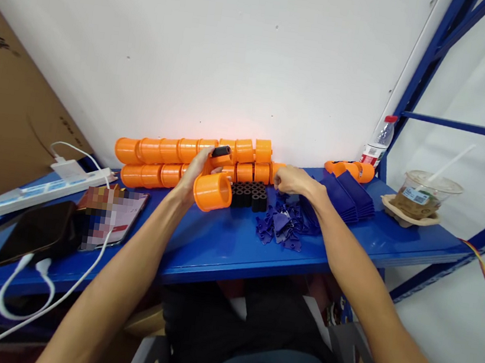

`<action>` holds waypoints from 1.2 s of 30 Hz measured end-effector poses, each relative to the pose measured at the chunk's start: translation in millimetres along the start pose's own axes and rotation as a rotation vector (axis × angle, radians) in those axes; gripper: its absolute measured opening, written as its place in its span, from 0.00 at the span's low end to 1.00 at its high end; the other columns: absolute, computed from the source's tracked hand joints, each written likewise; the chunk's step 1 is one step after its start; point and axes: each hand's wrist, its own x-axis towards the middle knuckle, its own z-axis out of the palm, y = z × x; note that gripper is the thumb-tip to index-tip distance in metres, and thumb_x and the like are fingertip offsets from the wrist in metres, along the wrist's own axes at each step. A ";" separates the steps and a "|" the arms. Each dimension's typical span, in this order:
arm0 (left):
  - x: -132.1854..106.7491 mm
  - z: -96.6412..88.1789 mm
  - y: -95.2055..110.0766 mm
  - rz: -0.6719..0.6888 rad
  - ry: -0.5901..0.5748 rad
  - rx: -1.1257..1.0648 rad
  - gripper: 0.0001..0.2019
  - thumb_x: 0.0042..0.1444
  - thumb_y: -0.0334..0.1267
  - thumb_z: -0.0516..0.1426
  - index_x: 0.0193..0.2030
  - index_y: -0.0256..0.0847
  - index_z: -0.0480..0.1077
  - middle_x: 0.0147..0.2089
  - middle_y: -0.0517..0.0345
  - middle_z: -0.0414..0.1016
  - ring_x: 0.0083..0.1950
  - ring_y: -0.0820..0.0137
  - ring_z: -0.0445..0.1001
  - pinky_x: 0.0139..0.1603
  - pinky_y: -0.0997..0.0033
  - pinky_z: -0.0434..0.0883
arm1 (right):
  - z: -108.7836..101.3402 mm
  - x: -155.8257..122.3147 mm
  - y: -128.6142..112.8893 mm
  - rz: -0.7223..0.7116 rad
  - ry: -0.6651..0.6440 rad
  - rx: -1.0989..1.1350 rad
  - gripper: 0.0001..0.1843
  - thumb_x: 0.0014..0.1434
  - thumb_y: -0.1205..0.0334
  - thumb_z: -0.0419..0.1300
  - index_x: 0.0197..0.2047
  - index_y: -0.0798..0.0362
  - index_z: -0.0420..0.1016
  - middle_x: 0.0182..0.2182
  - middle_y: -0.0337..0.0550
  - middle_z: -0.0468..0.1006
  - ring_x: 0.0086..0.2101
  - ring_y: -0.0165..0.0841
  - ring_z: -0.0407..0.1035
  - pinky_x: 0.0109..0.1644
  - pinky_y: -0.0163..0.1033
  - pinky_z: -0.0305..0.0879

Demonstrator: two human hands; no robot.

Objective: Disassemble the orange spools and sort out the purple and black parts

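Note:
My left hand (196,176) is closed around an orange cup-shaped plastic part (213,192), holding it above the shelf with its round opening to the right. A black tube (221,151) sticks out at the top of this hand. My right hand (294,180) has its fingers curled together over a heap of small blue plastic pieces (282,221); whatever they pinch is hidden. Between the hands stands a block of short black tubes (248,195). Behind them, orange cylinders (168,151) lie end to end in two rows along the wall.
Stacked blue sheets (347,198) lie right of the heap, with more orange parts (362,172) behind. A plastic bottle (378,141) and a drink cup (422,193) stand at the right. At left are a power strip (49,190), a power bank (37,232), a phone (131,214) and white cables.

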 end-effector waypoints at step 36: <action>2.9 -9.9 7.0 0.049 -0.027 0.033 0.21 0.69 0.58 0.53 0.51 0.42 0.72 0.21 0.63 0.63 0.23 0.68 0.73 0.32 0.66 0.77 | -13.1 -8.1 -72.0 -0.038 0.606 0.634 0.05 0.62 0.59 0.60 0.36 0.51 0.71 0.38 0.42 0.79 0.37 0.33 0.69 0.42 0.41 0.67</action>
